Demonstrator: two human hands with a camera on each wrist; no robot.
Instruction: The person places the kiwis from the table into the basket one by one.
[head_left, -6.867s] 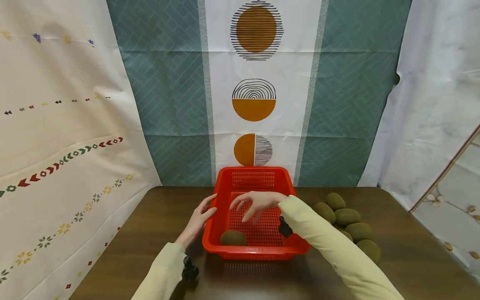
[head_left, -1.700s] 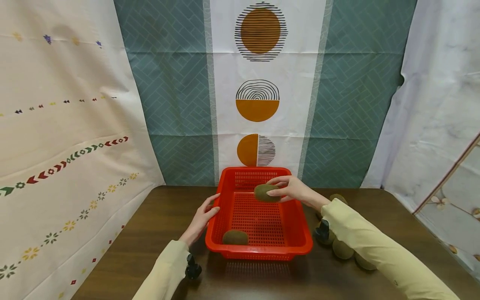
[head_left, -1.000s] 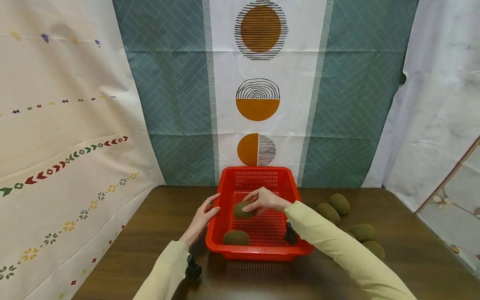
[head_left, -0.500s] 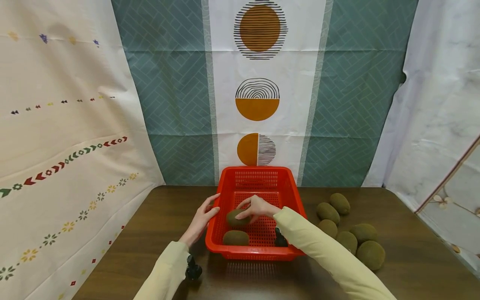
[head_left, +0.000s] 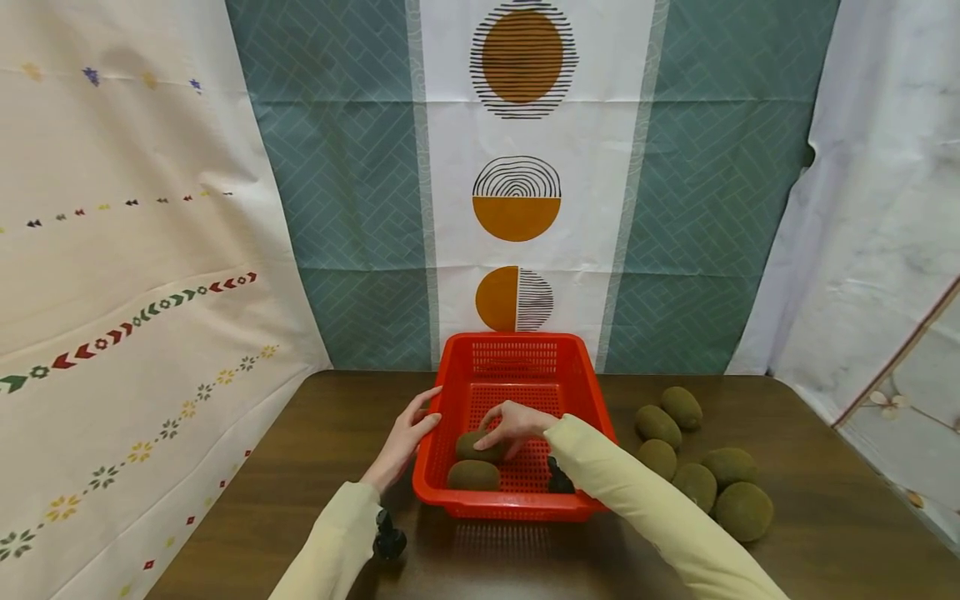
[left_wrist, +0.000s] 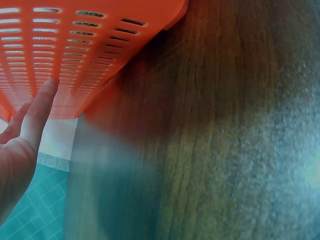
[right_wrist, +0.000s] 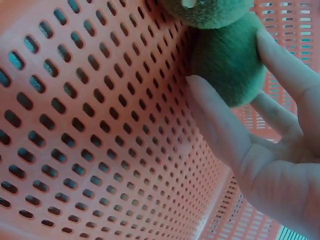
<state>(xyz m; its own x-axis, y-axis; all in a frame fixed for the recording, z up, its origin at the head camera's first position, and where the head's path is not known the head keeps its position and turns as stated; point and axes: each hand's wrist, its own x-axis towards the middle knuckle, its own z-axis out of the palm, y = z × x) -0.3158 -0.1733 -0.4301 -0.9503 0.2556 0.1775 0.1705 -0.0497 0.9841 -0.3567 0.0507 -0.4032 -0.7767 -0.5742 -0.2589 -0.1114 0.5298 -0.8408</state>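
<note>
A red perforated plastic basket (head_left: pixel 517 502) stands mid-table. In it my right hand (head_left: pixel 517 422) holds a brown kiwi (head_left: pixel 472 447) low near the basket's left side. Seen from the right wrist, thumb and fingers lie around that kiwi (right_wrist: pixel 227 65), which touches another kiwi (right_wrist: pixel 215 14). That other kiwi (head_left: pixel 474 476) lies in the front left corner of the basket. My left hand (head_left: pixel 403 437) rests against the basket's left side. In the left wrist view an extended finger of the left hand (left_wrist: pixel 25 145) touches the slotted basket wall (left_wrist: pixel 150 11).
Several loose kiwis (head_left: pixel 742 511) lie on the brown wooden table (head_left: pixel 300 467) to the right of the basket, beside the right forearm. A patterned cloth (head_left: pixel 360 208) hangs behind the table, with a pale cloth (head_left: pixel 150 275) at the left.
My right hand brought a kiwi in from the right, lowered it into the basket and moved it forward-left beside the front kiwi. The left hand stays at the basket's side.
</note>
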